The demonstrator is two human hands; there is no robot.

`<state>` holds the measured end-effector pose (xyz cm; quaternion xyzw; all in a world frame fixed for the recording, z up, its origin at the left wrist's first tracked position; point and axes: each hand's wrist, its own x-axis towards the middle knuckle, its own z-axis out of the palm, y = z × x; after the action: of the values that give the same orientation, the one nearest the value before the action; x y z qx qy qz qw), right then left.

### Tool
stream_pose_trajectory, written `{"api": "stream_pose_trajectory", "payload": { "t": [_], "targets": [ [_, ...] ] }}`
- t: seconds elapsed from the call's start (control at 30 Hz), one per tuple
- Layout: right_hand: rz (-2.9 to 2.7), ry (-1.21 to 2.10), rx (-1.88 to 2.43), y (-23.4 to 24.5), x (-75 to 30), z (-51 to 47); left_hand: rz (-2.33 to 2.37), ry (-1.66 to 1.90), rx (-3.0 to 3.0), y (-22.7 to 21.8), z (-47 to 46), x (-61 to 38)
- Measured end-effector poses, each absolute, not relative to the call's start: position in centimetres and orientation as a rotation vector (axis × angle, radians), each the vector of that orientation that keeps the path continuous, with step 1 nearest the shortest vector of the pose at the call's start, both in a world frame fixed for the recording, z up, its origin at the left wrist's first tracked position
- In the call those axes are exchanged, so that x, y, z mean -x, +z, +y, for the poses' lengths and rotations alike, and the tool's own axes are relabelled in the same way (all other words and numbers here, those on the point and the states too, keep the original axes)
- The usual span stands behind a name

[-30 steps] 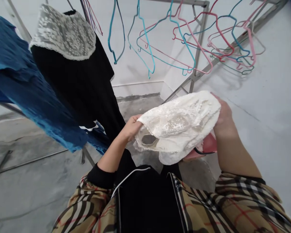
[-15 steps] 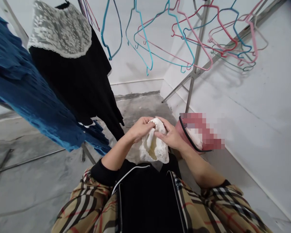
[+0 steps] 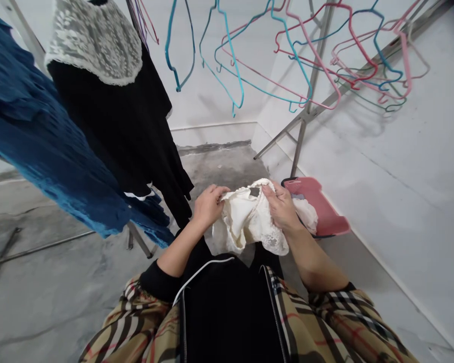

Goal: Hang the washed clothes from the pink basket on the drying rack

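Observation:
A small white lace garment (image 3: 245,217) is stretched between my two hands in front of my waist. Its exact kind cannot be made out. My left hand (image 3: 211,205) pinches the left end of its upper edge. On the other side, my right hand (image 3: 282,206) grips the edge near a gathered opening, thumb on top. The lower part hangs loose in folds, with lace showing at the bottom right.
A pink basket (image 3: 327,206) with pale laundry (image 3: 306,214) stands on the floor by the right wall. Several plastic hangers (image 3: 242,91) hang overhead from a metal rack (image 3: 302,118). At left hang a black garment with a lace collar (image 3: 117,121) and a blue garment (image 3: 53,141).
My hands have moved apart, the left one leftward and the right one rightward. The white garment, bunched between them before, is now spread wider.

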<state>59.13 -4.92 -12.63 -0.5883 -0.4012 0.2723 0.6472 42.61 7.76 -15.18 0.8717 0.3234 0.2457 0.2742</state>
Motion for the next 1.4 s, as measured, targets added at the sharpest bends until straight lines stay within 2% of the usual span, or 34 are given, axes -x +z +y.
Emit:
{"api": "stream_pose_trajectory", "payload": {
  "t": [0.23,0.4,0.57,0.7,0.8,0.97,1.17,1.4],
  "targets": [
    [-0.99,0.408,1.45,-11.8,-61.6,-5.2,1.266,0.93,-2.383,-14.4,10.0,-40.9],
    [-1.021,0.285,1.606,-10.5,-63.2,-5.5,1.131,0.929,-2.057,-13.6,11.8,-40.0],
    [-1.014,0.196,1.664,-10.2,-65.0,-5.4,0.743,0.752,-1.615,-13.0,11.4,-39.7],
    [-1.142,0.186,1.739,-11.2,-67.2,-3.7,0.481,0.383,-1.782,-11.8,10.2,-38.8],
    [-1.235,0.194,1.795,-10.5,-67.6,-1.8,0.452,0.339,-1.818,-11.0,9.6,-38.2],
    [-1.28,0.013,1.445,-4.8,-62.7,-0.1,0.561,0.563,-1.519,-10.3,8.9,-37.9],
    [-1.417,0.279,1.023,3.0,-56.3,5.4,0.646,0.682,-1.339,-10.8,8.8,-38.1],
    [-1.432,0.423,0.903,7.1,-55.2,19.4,0.672,0.715,-1.319,-11.0,8.8,-37.4]
  ]
}}
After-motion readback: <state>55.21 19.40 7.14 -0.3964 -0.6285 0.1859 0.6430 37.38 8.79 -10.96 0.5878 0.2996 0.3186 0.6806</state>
